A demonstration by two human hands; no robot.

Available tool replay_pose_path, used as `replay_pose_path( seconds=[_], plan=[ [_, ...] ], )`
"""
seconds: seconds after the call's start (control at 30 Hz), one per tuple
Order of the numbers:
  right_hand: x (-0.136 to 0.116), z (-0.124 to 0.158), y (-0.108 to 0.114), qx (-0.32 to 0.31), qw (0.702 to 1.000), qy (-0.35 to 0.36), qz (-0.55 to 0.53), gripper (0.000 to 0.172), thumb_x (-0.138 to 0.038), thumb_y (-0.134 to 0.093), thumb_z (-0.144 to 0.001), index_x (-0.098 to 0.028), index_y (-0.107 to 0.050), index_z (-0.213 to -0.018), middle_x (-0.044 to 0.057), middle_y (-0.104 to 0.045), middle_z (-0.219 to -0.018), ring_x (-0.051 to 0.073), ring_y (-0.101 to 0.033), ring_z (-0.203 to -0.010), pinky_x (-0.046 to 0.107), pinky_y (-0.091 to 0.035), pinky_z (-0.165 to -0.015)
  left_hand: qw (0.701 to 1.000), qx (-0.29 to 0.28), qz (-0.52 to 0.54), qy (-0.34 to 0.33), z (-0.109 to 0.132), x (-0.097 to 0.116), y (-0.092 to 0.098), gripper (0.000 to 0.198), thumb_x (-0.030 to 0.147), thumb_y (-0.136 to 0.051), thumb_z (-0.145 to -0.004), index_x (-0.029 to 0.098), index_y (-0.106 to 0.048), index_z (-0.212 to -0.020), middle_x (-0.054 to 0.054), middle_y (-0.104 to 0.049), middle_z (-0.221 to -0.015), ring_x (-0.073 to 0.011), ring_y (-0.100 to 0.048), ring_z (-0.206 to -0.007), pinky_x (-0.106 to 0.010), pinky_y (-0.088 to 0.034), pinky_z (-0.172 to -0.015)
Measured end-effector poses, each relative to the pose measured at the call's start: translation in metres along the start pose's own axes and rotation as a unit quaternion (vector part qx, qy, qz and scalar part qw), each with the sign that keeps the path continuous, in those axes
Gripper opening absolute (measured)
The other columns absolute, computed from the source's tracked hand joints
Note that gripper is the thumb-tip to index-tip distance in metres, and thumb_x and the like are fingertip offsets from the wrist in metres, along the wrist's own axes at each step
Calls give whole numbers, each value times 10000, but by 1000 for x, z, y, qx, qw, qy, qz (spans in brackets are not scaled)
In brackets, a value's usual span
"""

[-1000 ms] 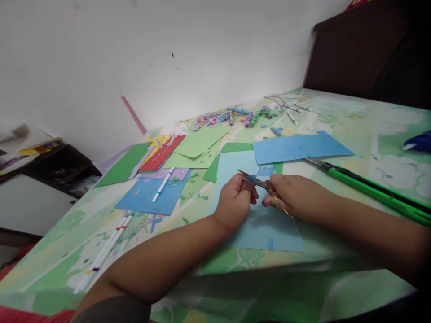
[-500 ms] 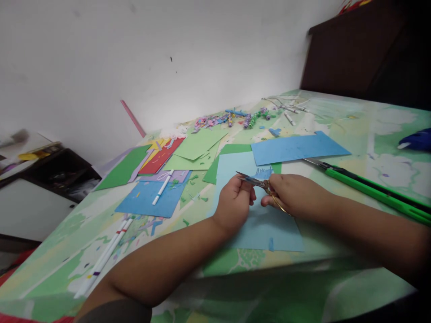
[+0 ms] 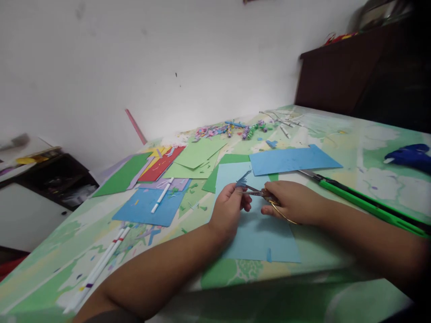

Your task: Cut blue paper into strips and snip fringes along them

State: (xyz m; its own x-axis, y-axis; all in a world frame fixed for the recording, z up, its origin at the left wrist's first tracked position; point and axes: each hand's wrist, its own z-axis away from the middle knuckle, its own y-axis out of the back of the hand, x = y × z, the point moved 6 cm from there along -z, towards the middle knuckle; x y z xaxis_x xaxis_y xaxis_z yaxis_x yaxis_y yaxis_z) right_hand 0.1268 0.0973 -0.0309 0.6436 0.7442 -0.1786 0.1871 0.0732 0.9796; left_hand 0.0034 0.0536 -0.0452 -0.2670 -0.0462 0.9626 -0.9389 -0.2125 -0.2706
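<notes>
1 fringed blue paper (image 3: 241, 181): probably light, limp, easily torn; best pinched by its uncut edge. Your left hand (image 3: 227, 210) pinches it; your right hand (image 3: 292, 200) grasps scissors (image 3: 265, 194).

Held gold-handled scissors (image 3: 267, 196) in the right hand (image 3: 291, 202), with slightly parted blades (image 3: 252, 193) pointing toward the left hand (image 3: 229, 211). Pinched a fringed blue paper strip (image 3: 242, 181) in the left hand, just beside the blades. Had a pale blue sheet (image 3: 262, 242) below both hands, on a green-patterned tablecloth (image 3: 377, 157). Had, to the right, a green cutter (image 3: 357, 202) near a brighter blue sheet (image 3: 296, 160); to the left, a white marker (image 3: 162, 196) lying partly on a darker blue sheet (image 3: 144, 208).
</notes>
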Motion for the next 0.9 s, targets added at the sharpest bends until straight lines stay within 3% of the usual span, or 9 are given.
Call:
replay_pose_path(
  seconds=[0.17, 0.43, 0.73, 0.9],
  plan=[
    [4, 0, -1, -10, 1000, -23, 0, 342, -536, -447, -732, -196, -459, -697, 35, -540, -658, 165, -459, -572, 248, -236, -474, 999, 13, 37, 9, -4, -2, 4, 79, 203, -490, -742, 136, -510, -707, 29, -522, -522, -65, -487, -452, -204, -388, -493],
    [2, 1, 2, 1, 999, -21, -33, 346, -536, -461, -725, -196, -470, -665, 19, -530, -610, 150, -445, -547, 246, -243, -468, 999, -17, -8, 34, -1, -6, -1, 151, 257, -574, -706, 112, -560, -745, -30, -610, -695, -74, -527, -448, -226, -437, -466],
    [-9, 3, 2, 42, 997, 13, -57, 399, -564, -441, -730, -169, -488, -767, 72, -549, -754, 189, -480, -675, 265, -303, -536, 998, -39, -27, 37, 1, -9, -7, 68, 176, -534, -693, 114, -555, -675, 14, -546, -486, -83, -533, -457, -209, -444, -500],
    [-7, 5, 2, 44, 998, 7, -34, 402, -552, -455, -725, -157, -485, -792, 93, -549, -784, 217, -491, -729, 288, -325, -573, 999, -39, -16, 27, 4, -6, -7, 99, 213, -535, -701, 121, -555, -671, 3, -573, -570, -79, -529, -463, -225, -447, -503]
  ],
)
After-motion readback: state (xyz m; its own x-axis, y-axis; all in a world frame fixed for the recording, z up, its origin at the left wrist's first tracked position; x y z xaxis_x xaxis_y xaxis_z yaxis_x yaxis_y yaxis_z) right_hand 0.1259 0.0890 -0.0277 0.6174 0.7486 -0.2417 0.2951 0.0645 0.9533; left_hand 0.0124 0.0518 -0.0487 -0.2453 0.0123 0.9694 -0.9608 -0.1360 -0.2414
